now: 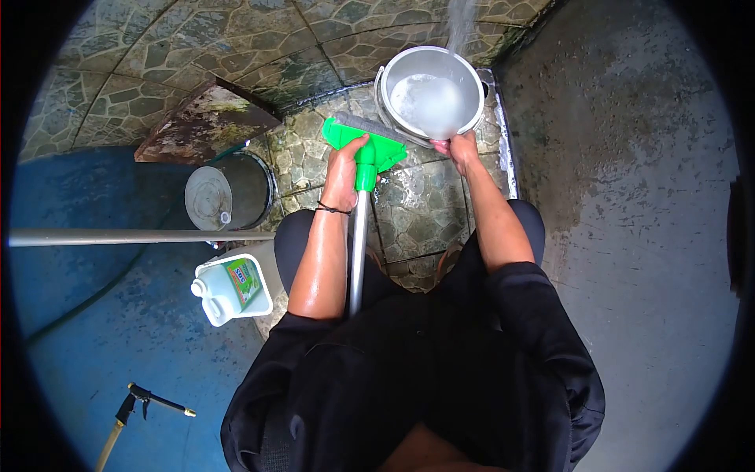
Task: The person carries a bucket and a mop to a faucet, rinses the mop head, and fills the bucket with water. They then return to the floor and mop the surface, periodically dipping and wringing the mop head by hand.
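Observation:
My left hand (350, 161) is closed round the green head of a floor brush (366, 145), its thumb on top and its grey edge turned up and away from me. The brush's metal pole (359, 252) runs back toward my lap. A white bucket (389, 94) stands on the wet tiles ahead, with water and some foam inside. Water (461, 27) pours down at the bucket's far side. My right hand (458, 151) grips the bucket's near rim, fingers partly hidden by the rim and blur.
A dark round container with a grey lid (209, 197) stands left, near a worn wooden board (206, 126). A white bin (263, 275) holds a labelled jug (228, 289). A metal pole (141, 237) crosses the left side. A hose spray gun (145, 400) lies lower left. A wall (629, 197) rises right.

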`<state>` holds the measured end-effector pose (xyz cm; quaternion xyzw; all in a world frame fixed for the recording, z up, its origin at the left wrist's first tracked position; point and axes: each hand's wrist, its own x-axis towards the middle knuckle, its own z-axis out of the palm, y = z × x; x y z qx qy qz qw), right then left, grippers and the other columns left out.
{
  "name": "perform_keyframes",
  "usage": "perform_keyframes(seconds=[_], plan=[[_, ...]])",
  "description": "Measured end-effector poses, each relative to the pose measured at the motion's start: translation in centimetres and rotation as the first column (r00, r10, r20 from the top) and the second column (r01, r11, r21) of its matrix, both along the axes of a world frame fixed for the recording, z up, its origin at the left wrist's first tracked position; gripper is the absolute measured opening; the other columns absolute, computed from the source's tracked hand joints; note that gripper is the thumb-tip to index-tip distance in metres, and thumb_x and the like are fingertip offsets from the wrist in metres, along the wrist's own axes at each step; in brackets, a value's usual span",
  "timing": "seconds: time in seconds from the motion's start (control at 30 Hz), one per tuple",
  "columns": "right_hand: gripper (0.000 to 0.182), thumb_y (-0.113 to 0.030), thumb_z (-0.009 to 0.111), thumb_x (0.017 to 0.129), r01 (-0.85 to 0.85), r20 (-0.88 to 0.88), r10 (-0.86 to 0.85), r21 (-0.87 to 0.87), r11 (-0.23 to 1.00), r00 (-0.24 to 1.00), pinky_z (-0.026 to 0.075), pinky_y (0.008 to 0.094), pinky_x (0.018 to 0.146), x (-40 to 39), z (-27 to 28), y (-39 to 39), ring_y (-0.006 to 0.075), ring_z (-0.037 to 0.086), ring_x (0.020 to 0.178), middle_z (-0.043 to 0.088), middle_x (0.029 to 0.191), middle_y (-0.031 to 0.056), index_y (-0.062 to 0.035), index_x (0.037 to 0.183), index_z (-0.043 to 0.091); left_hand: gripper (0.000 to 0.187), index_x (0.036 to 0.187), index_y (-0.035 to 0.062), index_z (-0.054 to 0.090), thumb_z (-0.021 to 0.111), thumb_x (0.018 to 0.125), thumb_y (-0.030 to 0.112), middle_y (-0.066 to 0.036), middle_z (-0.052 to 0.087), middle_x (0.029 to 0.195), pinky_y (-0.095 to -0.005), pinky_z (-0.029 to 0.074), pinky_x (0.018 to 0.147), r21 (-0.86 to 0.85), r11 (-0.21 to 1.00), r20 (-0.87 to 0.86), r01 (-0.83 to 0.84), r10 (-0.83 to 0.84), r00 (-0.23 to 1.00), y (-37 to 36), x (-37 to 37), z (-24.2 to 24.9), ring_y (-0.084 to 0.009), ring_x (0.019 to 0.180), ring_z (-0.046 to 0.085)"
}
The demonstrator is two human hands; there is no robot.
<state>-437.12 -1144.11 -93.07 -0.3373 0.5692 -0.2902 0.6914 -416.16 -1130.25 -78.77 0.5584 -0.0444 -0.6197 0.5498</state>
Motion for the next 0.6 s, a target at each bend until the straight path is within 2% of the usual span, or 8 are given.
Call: perform_keyframes(seconds=[0.23,0.33,0.37,0.4,0.43,0.47,0.57,0.6], plan=[[0.032,-0.007,0.044,0.095,-0.058,-0.101,0.058,0.005,0.998,0.993,0.055,0.0279,0.054,-0.2,0.1,-0.2,0.0244,0.069,0.076,0.064,0.1,0.02,0.0052,0.124,0.036,0.032,0.105,0.0037,0.055,0.06,0.087,0.029,-0.011,0.065,0.089,-0.0324,0.052,0.052,0.01,1.0,0.008,-0.014,0.014,1.0,0.0,-0.1,-0.5,-0.0207,0.069,0.064],[0.035,-0.02,0.045,0.096,-0.166,-0.247,0.171,0.039,0.985,0.954,0.055,0.037,0.065,-0.3,1.2,-0.1,0.0278,0.068,0.088,0.065,0.1,0.0219,0.0067,0.119,0.047,0.032,0.105,0.0038,0.055,0.06,0.087,0.03,-0.011,0.065,0.089,-0.0321,0.052,0.052,0.011,1.0,0.006,-0.005,0.005,1.0,-0.1,-0.1,-0.2,-0.0207,0.069,0.064],[0.039,-0.026,0.044,0.096,-0.374,-0.464,0.339,0.019,0.927,0.818,0.053,0.0404,0.071,-0.7,1.8,-0.4,0.0298,0.067,0.092,0.065,0.101,0.0226,0.0067,0.116,0.051,0.032,0.105,0.0038,0.055,0.06,0.087,0.03,-0.011,0.065,0.089,-0.0318,0.052,0.052,0.015,1.0,0.01,-0.005,0.004,1.0,-0.1,-0.1,-0.3,-0.0206,0.069,0.064],[0.044,-0.032,0.044,0.096,-0.562,-0.655,0.451,0.049,0.826,0.606,0.051,0.0438,0.077,-1.1,2.7,-0.8,0.0318,0.065,0.096,0.065,0.101,0.0233,0.0068,0.113,0.055,0.033,0.105,0.0038,0.055,0.06,0.087,0.031,-0.011,0.065,0.089,-0.0316,0.052,0.052,0.019,1.0,0.014,-0.004,0.004,1.0,-0.1,0.0,-0.3,-0.0205,0.069,0.064],[0.05,-0.039,0.043,0.096,-0.711,-0.8,0.494,0.126,0.692,0.34,0.049,0.0472,0.083,-1.6,3.7,-1.4,0.0338,0.064,0.1,0.065,0.102,0.0241,0.0068,0.11,0.059,0.033,0.106,0.004,0.055,0.06,0.087,0.031,-0.011,0.065,0.089,-0.0315,0.052,0.052,0.027,1.0,0.026,0.005,-0.005,1.0,-0.1,0.1,-0.3,-0.0205,0.069,0.064],[0.062,-0.051,0.043,0.092,-0.673,-0.88,0.442,0.222,0.705,0.173,0.04,0.0493,0.095,-1.0,7.8,-0.4,0.0377,0.059,0.105,0.063,0.106,0.0259,0.0063,0.102,0.065,0.034,0.106,0.0041,0.055,0.06,0.087,0.031,-0.011,0.065,0.089,-0.0314,0.052,0.052,0.033,0.999,0.036,0.013,-0.014,0.999,0.0,0.1,-0.3,-0.0204,0.069,0.065],[0.057,-0.049,0.048,0.091,-0.791,-0.957,0.263,0.255,0.556,-0.124,0.042,0.0475,0.091,-1.0,17.5,1.8,0.0372,0.062,0.098,0.064,0.107,0.0241,0.0041,0.102,0.066,0.035,0.109,0.0054,0.056,0.061,0.086,0.032,-0.009,0.065,0.09,-0.0317,0.052,0.055,0.018,1.0,0.041,0.018,-0.019,0.999,0.3,0.1,-0.8,-0.0202,0.07,0.065],[0.052,-0.046,0.053,0.089,-0.815,-0.962,0.226,0.008,0.579,0.151,0.045,0.0452,0.087,-1.0,19.9,2.4,0.0354,0.063,0.095,0.065,0.104,0.0227,0.0038,0.098,0.067,0.036,0.11,0.0052,0.055,0.061,0.086,0.032,-0.009,0.065,0.091,-0.0317,0.052,0.055,0.025,1.0,0.052,0.014,-0.016,0.999,0.3,0.0,-0.6,-0.0202,0.071,0.065]])
